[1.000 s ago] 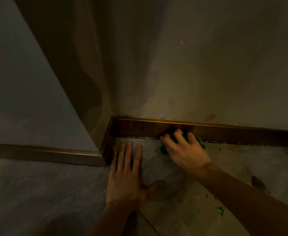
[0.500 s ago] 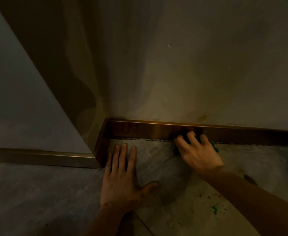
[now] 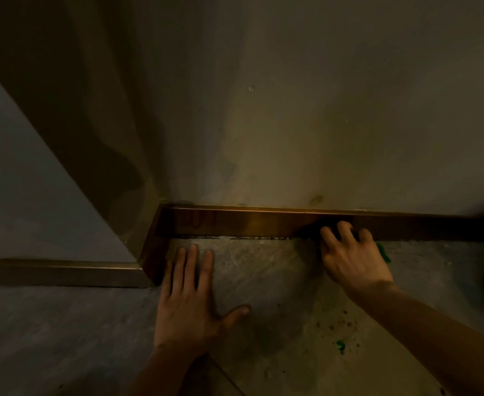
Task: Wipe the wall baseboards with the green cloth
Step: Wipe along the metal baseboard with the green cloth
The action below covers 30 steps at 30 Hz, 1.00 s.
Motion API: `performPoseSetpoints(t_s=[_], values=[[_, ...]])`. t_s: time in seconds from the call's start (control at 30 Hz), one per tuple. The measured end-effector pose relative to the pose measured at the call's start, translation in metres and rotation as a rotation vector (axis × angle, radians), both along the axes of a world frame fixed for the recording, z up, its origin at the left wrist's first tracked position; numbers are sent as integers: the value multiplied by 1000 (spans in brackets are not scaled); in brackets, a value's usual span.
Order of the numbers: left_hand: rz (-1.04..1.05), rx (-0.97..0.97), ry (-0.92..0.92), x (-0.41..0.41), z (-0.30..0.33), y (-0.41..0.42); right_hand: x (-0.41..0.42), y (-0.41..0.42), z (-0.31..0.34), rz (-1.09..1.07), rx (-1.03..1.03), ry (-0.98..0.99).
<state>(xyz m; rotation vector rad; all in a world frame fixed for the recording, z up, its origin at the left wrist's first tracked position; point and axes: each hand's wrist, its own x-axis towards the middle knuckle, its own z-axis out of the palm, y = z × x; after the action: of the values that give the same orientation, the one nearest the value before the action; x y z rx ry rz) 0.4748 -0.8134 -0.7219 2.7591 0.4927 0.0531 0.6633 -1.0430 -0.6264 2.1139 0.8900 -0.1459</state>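
A glossy brown baseboard (image 3: 249, 224) runs along the foot of the wall and turns round an outer corner at the left. My right hand (image 3: 352, 258) presses the green cloth (image 3: 383, 252) against the baseboard's lower face; only a green edge of the cloth shows at the hand's right side. My left hand (image 3: 191, 298) lies flat on the floor, palm down with fingers spread, near the corner and holding nothing.
The corner baseboard section (image 3: 152, 258) juts toward me, and a paler baseboard (image 3: 58, 272) continues to the left. The grey floor (image 3: 263, 275) carries dark specks and a small green scrap (image 3: 341, 344). The lighting is dim.
My right hand has slid the cloth to the right along the baseboard. My left hand stays planted on the floor.
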Motion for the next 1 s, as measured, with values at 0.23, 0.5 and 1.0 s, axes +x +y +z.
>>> performPoseSetpoints(t_s=[0.23, 0.5, 1.0], values=[[0, -6, 43, 2, 5, -1, -11, -16, 20, -61, 19, 5], [-51, -76, 63, 4, 25, 2, -28, -22, 45, -200, 220, -12], [-419, -389, -31, 18, 95, -18, -90, 59, 71, -655, 1195, 623]])
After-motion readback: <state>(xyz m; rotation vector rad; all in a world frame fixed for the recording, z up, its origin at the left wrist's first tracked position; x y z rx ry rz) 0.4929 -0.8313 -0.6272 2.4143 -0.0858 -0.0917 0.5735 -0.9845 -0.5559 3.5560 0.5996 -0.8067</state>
